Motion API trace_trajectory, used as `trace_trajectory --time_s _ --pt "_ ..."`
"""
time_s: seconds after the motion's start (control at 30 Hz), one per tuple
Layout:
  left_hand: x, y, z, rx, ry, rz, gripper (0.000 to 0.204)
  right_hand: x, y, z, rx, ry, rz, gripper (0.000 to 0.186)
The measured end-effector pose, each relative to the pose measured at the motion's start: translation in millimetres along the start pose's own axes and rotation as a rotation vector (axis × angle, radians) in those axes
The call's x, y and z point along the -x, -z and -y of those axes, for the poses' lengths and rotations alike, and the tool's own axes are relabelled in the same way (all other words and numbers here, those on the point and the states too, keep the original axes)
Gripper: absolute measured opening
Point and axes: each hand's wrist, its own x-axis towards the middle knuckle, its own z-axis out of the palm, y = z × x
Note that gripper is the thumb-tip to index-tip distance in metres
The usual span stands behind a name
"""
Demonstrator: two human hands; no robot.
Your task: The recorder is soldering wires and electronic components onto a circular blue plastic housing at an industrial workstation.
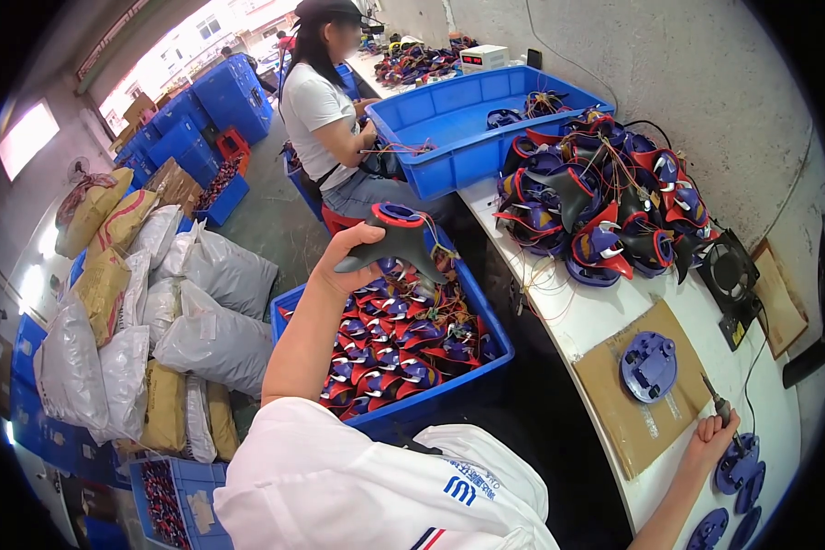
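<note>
My left hand (350,257) is raised over a blue crate, its fingers closed round a dark grey plastic shell (392,249). The shell has flared points and a red-and-purple ring at its top. On the right, my right hand (711,442) grips a dark-handled tool (722,409) with a thin shaft; whether it is a screwdriver or a soldering iron I cannot tell. Left of the tool, a round purple plastic base (649,367) lies on a cardboard sheet (618,433). More purple plastic parts (737,466) lie close by my right hand.
The blue crate (289,316) holds many red, purple and white pieces. Wired shells (605,197) are heaped on the white table (559,316), near a black fan (728,270). A blue bin (449,165) stands beyond; a seated person (325,119) works there. Filled sacks (215,339) crowd the left.
</note>
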Motion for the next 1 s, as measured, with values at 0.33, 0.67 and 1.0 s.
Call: trace_trajectory --time_s 0.33,0.67,1.0 --pt "-28 -53 -23 -0.053 0.107 0.407 0.056 -120 65 -13 -0.046 0.035 0.315 0.015" --pt "-146 -209 21 -0.306 -0.241 0.698 0.069 -82 57 6 -0.075 0.062 0.341 0.017" --pt "-143 -195 146 -1.792 -0.574 0.485 0.062 -81 53 27 -0.187 0.131 0.285 0.019"
